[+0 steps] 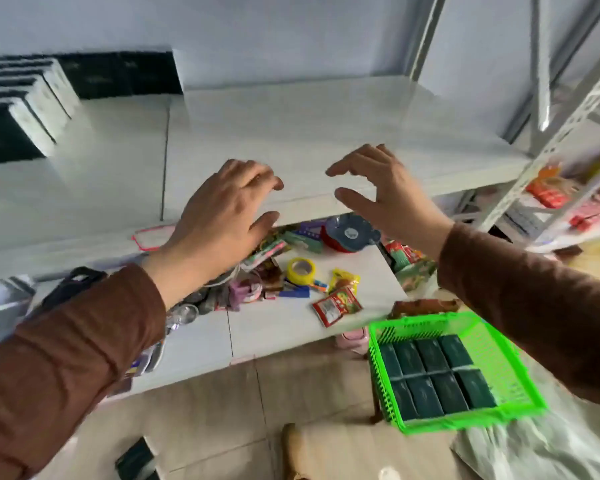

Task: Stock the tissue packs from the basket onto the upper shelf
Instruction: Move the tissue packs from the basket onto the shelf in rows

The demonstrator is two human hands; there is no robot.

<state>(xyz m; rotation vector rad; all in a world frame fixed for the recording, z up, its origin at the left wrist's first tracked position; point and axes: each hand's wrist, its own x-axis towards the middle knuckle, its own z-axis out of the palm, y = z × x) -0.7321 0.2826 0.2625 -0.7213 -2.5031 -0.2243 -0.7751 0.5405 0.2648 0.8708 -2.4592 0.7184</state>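
Left arm: reaching up from the lower left of the frame toward the centre, in a brown sleeve ending at the wrist.
Left hand (pixel 222 209): hovering palm down, fingers loosely bent, thumb pointing right, holding nothing.
Right arm: coming in from the right edge, brown sleeve, angling up and left.
Right hand (pixel 374 188): hovering just right of centre, fingers spread and curved leftward, thumb below them, gripping nothing.
Spacing: hands facing each other, apart.

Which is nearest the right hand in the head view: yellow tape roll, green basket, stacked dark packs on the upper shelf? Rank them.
1. Yellow tape roll, lower shelf, below and left of the right hand.
2. Green basket, down at lower right.
3. Stacked dark packs, upper shelf's far left.
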